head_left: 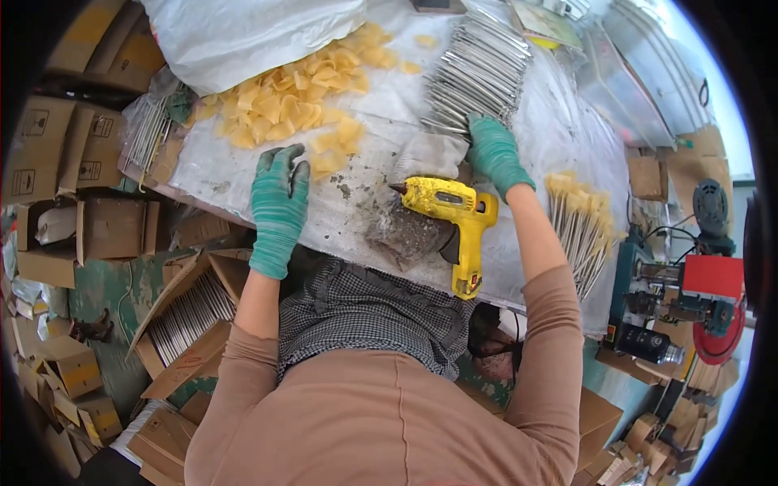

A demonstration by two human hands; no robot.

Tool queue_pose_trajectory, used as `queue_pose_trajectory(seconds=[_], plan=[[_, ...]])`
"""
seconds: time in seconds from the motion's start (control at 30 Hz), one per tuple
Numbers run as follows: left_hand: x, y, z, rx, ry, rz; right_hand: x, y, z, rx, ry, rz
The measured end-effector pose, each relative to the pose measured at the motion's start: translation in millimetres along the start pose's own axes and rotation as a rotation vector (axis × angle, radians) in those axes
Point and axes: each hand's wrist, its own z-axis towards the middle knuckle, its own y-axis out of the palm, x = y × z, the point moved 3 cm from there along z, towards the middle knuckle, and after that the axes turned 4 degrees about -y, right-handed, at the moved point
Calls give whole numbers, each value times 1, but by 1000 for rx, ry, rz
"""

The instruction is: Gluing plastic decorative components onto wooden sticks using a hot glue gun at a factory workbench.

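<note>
My left hand (279, 206), in a green glove with dark fingertips, is over the near edge of the pale yellow, thin curved pieces (279, 101). A gap shows between its thumb and fingers, with nothing visible in it. At the near end of a stack of thin metal rods (478, 69) is my right hand (496, 152), also gloved. Its fingertips touch the rods, but their undersides are hidden. Between my hands, a yellow glue gun (450, 202) rests on a dark, glue-crusted block (403, 231), nozzle pointing left. A folded grey cloth (429, 155) lies just behind it.
Right of my forearm lies a bundle of rods tipped with yellow pieces (579, 227). A white sack (243, 36) covers the far left of the table. Cardboard boxes (113, 231) crowd the left side. A machine with a red part (711, 276) stands at the right.
</note>
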Motion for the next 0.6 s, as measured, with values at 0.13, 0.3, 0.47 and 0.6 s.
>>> queue_pose_trajectory(seconds=[0.13,0.3,0.47,0.6], plan=[[-2,11,4,-3,111,47,26,20,-24,421,38,258],[-5,6,18,66,47,221,39,30,-55,776,104,1250],[1,33,40,-74,-130,522,52,44,-66,613,202,1250],[-15,43,52,98,-21,572,79,34,-67,769,334,1260]])
